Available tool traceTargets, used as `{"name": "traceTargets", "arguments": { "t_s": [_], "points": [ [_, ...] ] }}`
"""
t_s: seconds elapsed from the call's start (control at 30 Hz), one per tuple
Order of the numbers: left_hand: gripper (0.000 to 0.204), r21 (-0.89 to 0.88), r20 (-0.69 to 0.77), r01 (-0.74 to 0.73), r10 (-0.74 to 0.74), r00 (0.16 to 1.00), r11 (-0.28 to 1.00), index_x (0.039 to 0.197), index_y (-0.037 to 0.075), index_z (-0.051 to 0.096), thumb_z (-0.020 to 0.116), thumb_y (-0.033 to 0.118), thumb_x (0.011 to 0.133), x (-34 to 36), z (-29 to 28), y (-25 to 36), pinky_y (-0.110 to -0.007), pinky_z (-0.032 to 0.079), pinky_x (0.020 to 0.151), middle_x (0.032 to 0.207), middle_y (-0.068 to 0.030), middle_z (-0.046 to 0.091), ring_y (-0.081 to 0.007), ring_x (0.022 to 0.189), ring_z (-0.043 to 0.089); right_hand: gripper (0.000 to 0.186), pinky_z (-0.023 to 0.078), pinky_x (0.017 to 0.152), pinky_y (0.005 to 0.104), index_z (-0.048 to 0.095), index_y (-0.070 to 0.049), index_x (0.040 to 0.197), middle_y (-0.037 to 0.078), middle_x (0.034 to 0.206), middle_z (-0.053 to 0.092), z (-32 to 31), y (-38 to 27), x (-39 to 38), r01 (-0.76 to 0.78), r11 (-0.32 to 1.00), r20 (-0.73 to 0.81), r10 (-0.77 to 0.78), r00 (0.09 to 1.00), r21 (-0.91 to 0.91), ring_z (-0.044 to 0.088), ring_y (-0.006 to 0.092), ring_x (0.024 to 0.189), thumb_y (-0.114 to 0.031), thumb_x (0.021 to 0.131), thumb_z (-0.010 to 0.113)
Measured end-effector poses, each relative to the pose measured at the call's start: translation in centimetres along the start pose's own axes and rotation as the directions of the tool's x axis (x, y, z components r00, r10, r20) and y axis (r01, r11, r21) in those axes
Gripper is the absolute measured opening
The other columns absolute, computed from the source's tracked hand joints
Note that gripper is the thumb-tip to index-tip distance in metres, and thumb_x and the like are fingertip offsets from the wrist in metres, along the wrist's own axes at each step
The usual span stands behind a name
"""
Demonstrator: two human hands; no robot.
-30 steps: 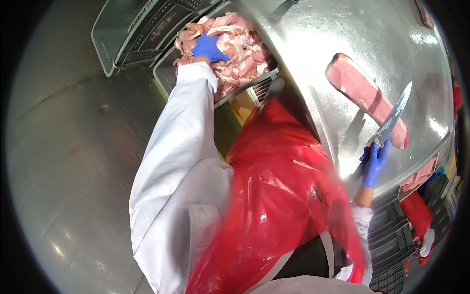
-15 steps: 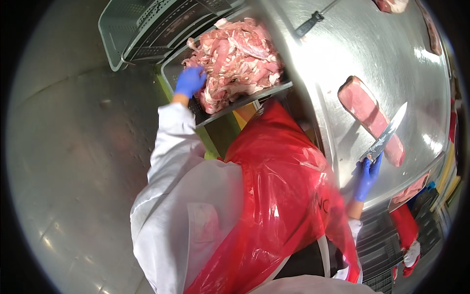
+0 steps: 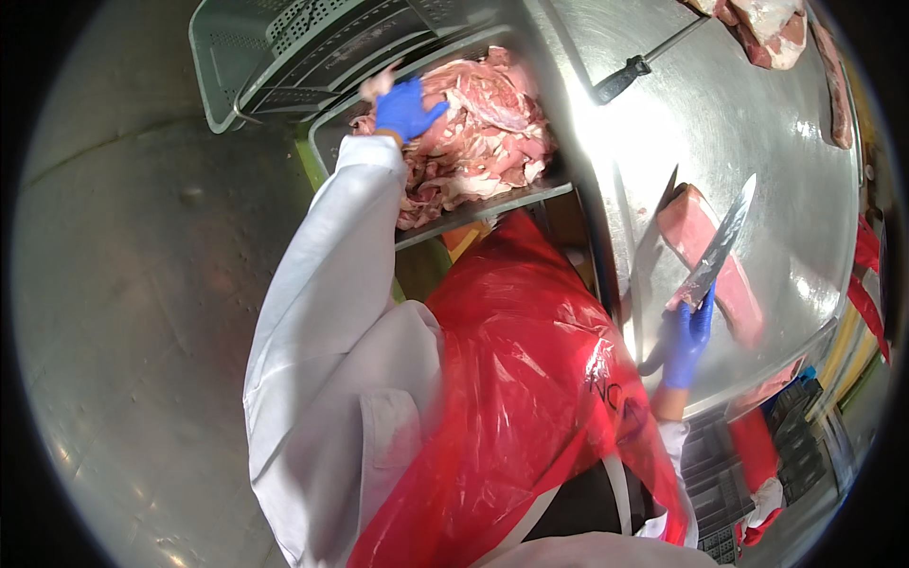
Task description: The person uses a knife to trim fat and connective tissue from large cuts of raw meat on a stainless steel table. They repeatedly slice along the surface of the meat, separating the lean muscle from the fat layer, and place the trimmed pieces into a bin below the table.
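My left hand [image 3: 407, 107], in a blue glove, reaches out at the end of a white sleeve and lies on the heap of raw meat trimmings [image 3: 473, 142] that fills a grey crate [image 3: 492, 204] beside the table; I cannot tell whether its fingers are clenched on a piece or only resting there. A second, perforated grey crate [image 3: 275, 57] stands just beyond it. My right hand [image 3: 689, 331], also gloved in blue, is wrapped tight around the handle of a long knife [image 3: 718, 248], whose blade points up and away over the pink slab of meat [image 3: 710, 260] lying on the steel table [image 3: 739, 123] near its front edge. Farther back on the table I see a black-handled tool [image 3: 639, 66] and more cuts of meat [image 3: 767, 24] at the far rim. A red plastic apron [image 3: 530, 379] covers my front.
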State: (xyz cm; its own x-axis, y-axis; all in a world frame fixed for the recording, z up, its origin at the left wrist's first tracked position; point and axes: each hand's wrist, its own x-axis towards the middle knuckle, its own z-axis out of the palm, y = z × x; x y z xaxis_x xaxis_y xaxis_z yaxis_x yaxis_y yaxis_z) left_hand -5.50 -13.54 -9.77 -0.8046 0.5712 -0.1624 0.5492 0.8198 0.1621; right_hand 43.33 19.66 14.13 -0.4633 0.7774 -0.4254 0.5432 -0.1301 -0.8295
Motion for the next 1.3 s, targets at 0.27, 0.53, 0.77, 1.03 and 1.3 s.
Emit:
{"name": "traceTargets", "arguments": {
  "t_s": [0.27,0.53,0.77,1.03,1.3],
  "points": [
    [0.073,0.020,0.229,0.367,-0.362,0.904,0.930,0.142,0.004,0.047,0.053,0.058,0.092,-17.8,9.7,-7.7,-0.055,0.047,0.101,0.119,-0.0247,0.065,-0.0453,0.112,0.061,0.063,0.047,0.051,0.0242,0.031,-0.011,0.160,0.005,0.080,0.064,-0.5,0.2,-2.1,-0.132,0.991,-0.114,0.135,0.984,0.030,0.057,0.0086,0.059,-0.004,0.102,0.054],
    [0.058,0.062,0.337,0.134,-0.147,0.930,0.989,0.123,0.000,0.067,0.054,0.049,0.095,-8.1,-6.7,0.5,-0.048,0.053,0.095,0.114,-0.0271,0.069,-0.0411,0.106,0.068,0.056,0.046,0.048,0.0249,0.036,-0.013,0.153,0.003,0.081,0.061,-3.4,5.7,-3.4,-0.065,0.969,-0.298,0.136,0.945,0.237,0.053,0.0084,0.054,-0.007,0.101,0.056],
    [0.045,-0.711,-0.246,-0.548,0.575,0.780,0.439,0.135,0.004,0.060,0.072,0.015,0.093,2.4,-8.2,30.9,-0.036,0.053,0.093,0.124,-0.0139,0.066,-0.0229,0.110,0.065,0.025,0.048,0.046,0.0286,0.050,-0.003,0.123,0.007,0.080,0.061,-12.8,10.4,-2.0,0.195,0.884,-0.586,0.104,0.803,0.425,0.058,0.0137,0.057,-0.012,0.101,0.059],
    [0.059,-0.568,0.193,-0.781,0.964,0.182,0.261,0.129,0.004,0.065,0.067,0.048,0.090,-3.4,-3.9,69.9,-0.042,0.050,0.100,0.128,-0.0193,0.066,-0.0356,0.115,0.064,0.019,0.046,0.045,0.0277,0.049,-0.006,0.118,0.005,0.076,0.058,-17.2,16.4,-11.8,0.260,0.806,-0.743,0.297,0.600,0.531,0.055,0.0123,0.055,-0.010,0.102,0.058],
    [0.087,-0.372,0.464,-0.826,0.855,0.230,0.424,0.113,-0.005,0.071,0.076,0.069,0.069,-8.5,4.2,82.6,-0.045,0.053,0.094,0.114,-0.0296,0.070,-0.0432,0.109,0.068,0.029,0.047,0.049,0.0264,0.052,-0.005,0.127,0.004,0.084,0.060,-17.1,25.6,-21.6,0.187,0.826,-0.789,0.403,0.465,0.532,0.055,0.0093,0.057,-0.006,0.099,0.060]
  ]
}}
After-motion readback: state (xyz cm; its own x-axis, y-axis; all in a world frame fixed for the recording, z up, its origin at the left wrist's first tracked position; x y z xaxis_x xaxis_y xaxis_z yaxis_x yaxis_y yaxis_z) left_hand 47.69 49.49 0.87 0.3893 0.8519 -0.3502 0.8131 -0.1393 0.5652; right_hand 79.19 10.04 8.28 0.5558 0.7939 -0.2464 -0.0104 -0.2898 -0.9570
